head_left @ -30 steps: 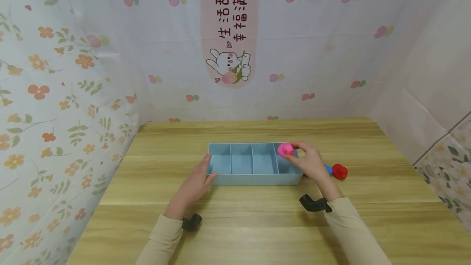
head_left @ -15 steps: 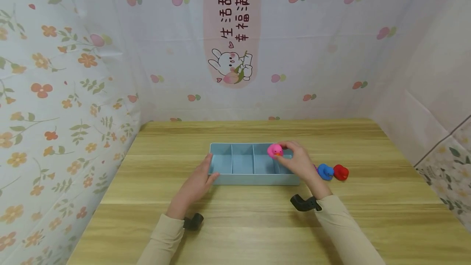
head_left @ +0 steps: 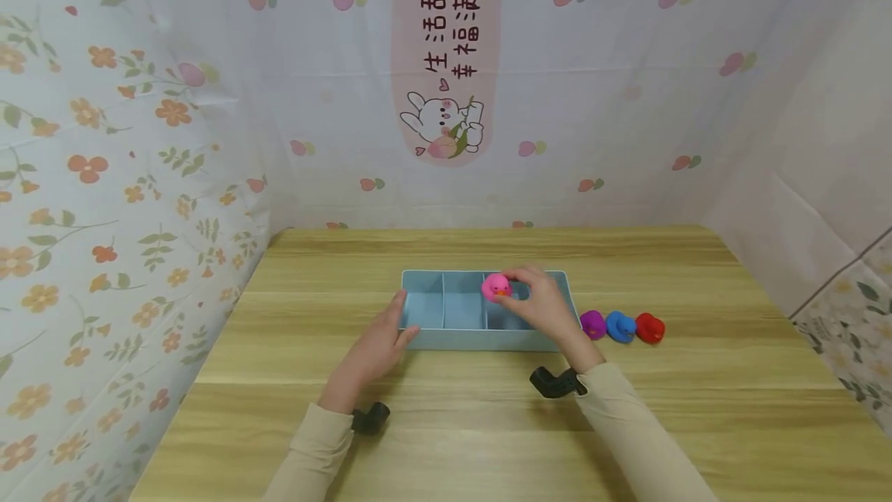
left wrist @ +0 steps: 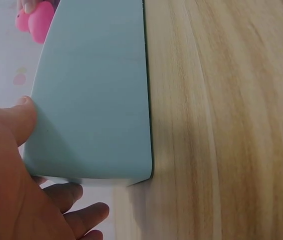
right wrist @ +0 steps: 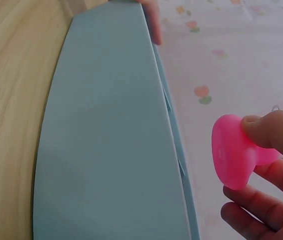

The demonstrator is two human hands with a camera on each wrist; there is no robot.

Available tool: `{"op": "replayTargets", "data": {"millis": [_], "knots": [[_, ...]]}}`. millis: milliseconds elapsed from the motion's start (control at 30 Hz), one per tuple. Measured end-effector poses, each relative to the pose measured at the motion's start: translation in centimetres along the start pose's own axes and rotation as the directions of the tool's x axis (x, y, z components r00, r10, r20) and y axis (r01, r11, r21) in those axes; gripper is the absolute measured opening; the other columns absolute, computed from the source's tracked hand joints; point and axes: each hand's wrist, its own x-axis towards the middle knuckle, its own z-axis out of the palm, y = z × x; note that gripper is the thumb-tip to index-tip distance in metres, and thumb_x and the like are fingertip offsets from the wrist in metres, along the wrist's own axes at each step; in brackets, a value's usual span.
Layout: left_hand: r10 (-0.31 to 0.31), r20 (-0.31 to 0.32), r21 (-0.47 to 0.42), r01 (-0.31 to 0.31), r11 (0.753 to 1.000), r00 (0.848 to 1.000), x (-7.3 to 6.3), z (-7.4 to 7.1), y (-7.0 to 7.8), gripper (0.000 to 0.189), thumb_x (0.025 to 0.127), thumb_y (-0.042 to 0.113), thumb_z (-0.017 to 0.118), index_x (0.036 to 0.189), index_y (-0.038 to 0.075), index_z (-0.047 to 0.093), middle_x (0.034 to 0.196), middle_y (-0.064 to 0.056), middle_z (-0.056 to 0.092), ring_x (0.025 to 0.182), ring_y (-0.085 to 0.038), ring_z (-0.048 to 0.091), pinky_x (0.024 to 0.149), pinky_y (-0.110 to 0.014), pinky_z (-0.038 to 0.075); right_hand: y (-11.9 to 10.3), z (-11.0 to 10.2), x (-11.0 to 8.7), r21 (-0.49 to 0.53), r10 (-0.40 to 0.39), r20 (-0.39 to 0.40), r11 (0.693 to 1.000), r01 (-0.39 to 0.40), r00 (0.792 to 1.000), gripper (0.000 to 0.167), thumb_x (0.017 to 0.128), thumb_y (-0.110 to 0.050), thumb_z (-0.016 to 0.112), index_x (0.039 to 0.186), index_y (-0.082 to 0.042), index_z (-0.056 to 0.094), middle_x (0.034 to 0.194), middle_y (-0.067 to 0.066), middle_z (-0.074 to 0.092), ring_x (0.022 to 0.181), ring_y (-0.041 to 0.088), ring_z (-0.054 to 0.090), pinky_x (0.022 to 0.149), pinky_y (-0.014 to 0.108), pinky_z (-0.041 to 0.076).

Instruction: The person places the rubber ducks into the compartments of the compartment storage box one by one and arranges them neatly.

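Note:
A pink rubber duck (head_left: pixel 496 287) is pinched between the thumb and fingers of my right hand (head_left: pixel 543 307). In the head view it overlaps the left side of the third compartment of a light blue divided box (head_left: pixel 453 340). The right wrist view shows the duck (right wrist: pixel 233 152) raised beyond the box's rim. My left hand (head_left: pixel 372 343) holds the box's left front corner, thumb at the front rim and fingers along the left end. In the left wrist view several of its fingers (left wrist: pixel 86 220) hang off the box wall. My right hand covers part of the two right compartments.
Right of the box, a purple duck (head_left: pixel 593 324), a blue duck (head_left: pixel 620 327) and a red duck (head_left: pixel 650 328) stand in a row on the wooden table (head_left: pixel 460 440). Patterned cloth (head_left: pixel 313 84) hangs behind the table and along both sides.
My right hand has carried the pink duck leftward, from over the rightmost compartment to the third one. The purple and blue ducks have come into view. The left hand stays at the box.

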Motion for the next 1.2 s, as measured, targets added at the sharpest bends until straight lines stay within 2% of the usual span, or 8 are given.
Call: {"op": "replayTargets", "data": {"millis": [200, 533, 667, 833, 967, 1200], "knots": [[0.002, 0.0, 0.0, -0.002, 1.0, 1.0, 0.2, 0.2, -0.4, 0.071, 0.101, 0.033, 0.045, 0.153, 0.0, 0.009, 0.158, -0.019, 0.017, 0.144, -0.033, 0.023, 0.117, -0.047, 0.023, -0.9, 1.5, 0.7, -0.039, -0.048, -0.001, 0.998, 0.048, 0.999, 0.036, 0.075, -0.018, 0.081, 0.106, -0.004, 0.071, 0.105, 0.01, 0.065, 0.102, 0.029, 0.057, 0.087, 0.048, 0.05], [0.007, -0.021, -0.02, -0.008, 1.0, 1.0, 0.2, 0.3, -0.5, 0.07, 0.101, 0.032, 0.046, 0.152, 0.0, 0.01, 0.158, -0.018, 0.018, 0.143, -0.034, 0.026, 0.117, -0.046, 0.024, -2.7, 3.8, 1.7, -0.018, -0.06, 0.04, 0.998, 0.06, 0.997, 0.034, 0.074, -0.018, 0.082, 0.104, -0.005, 0.072, 0.103, 0.007, 0.064, 0.101, 0.027, 0.054, 0.084, 0.046, 0.05], [0.002, -0.013, -0.023, -0.002, 1.0, 1.0, 0.2, 0.2, -0.4, 0.07, 0.101, 0.031, 0.046, 0.152, 0.0, 0.011, 0.158, -0.018, 0.018, 0.143, -0.034, 0.026, 0.117, -0.046, 0.024, -3.2, 4.7, 2.0, -0.022, -0.094, 0.046, 0.995, 0.095, 0.994, 0.033, 0.073, -0.018, 0.083, 0.103, -0.006, 0.072, 0.098, 0.006, 0.063, 0.099, 0.026, 0.055, 0.083, 0.044, 0.049], [0.011, -0.01, -0.022, -0.011, 1.0, 1.0, 0.3, 0.2, -0.4, 0.07, 0.101, 0.031, 0.046, 0.152, -0.001, 0.011, 0.157, -0.02, 0.018, 0.143, -0.034, 0.026, 0.117, -0.047, 0.024, -3.8, 5.9, 2.8, -0.057, -0.144, 0.033, 0.988, 0.145, 0.989, 0.035, 0.072, -0.02, 0.084, 0.103, -0.007, 0.073, 0.097, 0.005, 0.064, 0.098, 0.024, 0.055, 0.086, 0.044, 0.046], [0.01, -0.011, -0.027, -0.01, 1.0, 1.0, 0.3, 0.2, -0.3, 0.071, 0.101, 0.032, 0.046, 0.152, -0.001, 0.01, 0.157, -0.02, 0.018, 0.143, -0.034, 0.026, 0.117, -0.047, 0.024, -4.5, 6.8, 3.5, -0.075, -0.148, 0.042, 0.986, 0.151, 0.988, 0.035, 0.073, -0.022, 0.083, 0.103, -0.008, 0.072, 0.097, 0.004, 0.065, 0.099, 0.025, 0.056, 0.092, 0.046, 0.042], [0.022, -0.018, -0.02, -0.022, 1.0, 1.0, 0.4, 0.1, -0.4, 0.07, 0.101, 0.032, 0.047, 0.152, -0.002, 0.011, 0.157, -0.021, 0.018, 0.142, -0.035, 0.027, 0.116, -0.048, 0.026, -5.3, 8.3, 4.4, -0.133, -0.076, 0.108, 0.987, 0.09, 0.991, 0.031, 0.077, -0.023, 0.079, 0.103, -0.01, 0.069, 0.098, 0.002, 0.064, 0.104, 0.024, 0.052, 0.106, 0.055, 0.026]]}}
